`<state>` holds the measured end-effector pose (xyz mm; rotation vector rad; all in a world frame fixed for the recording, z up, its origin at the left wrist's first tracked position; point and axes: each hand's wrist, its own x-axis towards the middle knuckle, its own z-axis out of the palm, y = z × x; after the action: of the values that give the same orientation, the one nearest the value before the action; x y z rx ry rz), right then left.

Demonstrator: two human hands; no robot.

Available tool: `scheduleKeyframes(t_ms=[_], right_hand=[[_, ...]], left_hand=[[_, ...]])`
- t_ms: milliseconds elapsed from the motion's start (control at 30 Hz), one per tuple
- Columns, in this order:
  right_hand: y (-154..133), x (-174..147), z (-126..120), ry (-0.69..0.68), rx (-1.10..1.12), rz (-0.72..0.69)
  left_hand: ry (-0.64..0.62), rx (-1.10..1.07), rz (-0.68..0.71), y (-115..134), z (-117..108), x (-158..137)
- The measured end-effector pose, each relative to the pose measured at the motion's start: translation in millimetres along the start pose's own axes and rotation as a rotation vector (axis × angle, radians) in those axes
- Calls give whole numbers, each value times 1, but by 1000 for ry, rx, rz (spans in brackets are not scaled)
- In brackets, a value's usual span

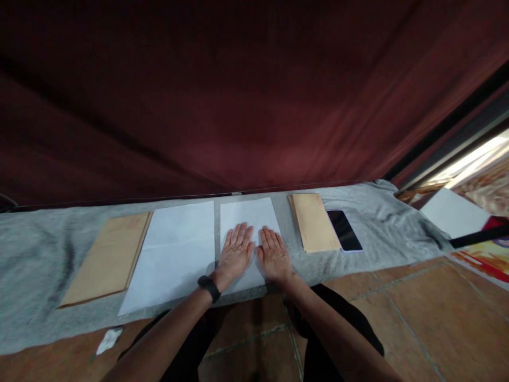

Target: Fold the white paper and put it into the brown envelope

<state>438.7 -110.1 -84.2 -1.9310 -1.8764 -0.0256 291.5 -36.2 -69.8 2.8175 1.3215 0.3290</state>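
Observation:
A white sheet of paper (pixel 248 209) lies on the grey cloth in front of me, its lower part under my hands. My left hand (pixel 237 249), with a dark band on the wrist, rests flat on it with fingers stretched out. Beside it, my right hand (pixel 273 252) is pressed flat on the sheet's right side, fingers extended. Neither hand grips anything. Left of this sheet is a larger white sheet (pixel 178 249) with a faint crease. Brown envelopes (pixel 105 254) lie at its left edge. To the right sits a smaller stack of brown envelopes (pixel 316 220).
A phone (pixel 345 231) with a dark screen lies against the right envelopes. The grey cloth (pixel 382 228) covers the long surface, backed by a dark red curtain (pixel 238 106). A crumpled white scrap (pixel 109 339) is on the tiled floor (pixel 449 313). White paper (pixel 455 212) lies far right.

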Motion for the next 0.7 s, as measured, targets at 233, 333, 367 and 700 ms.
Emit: scheduleKeyframes(t_ms=[233,333,367,700], right_hand=[[-3,-2,-9,-42,-45,17],[-11,-7,-10,-45,-45,-48],[-14,-10,-10,-50,-40,-89],[8,-24,-20,-58,-71,-84]], left_hand=[[49,23,99,22,-10,-52],[70,37,92,22,-13,-64],[74,42,94,21,-13,-66],[75,53,128,21,-13,-97]])
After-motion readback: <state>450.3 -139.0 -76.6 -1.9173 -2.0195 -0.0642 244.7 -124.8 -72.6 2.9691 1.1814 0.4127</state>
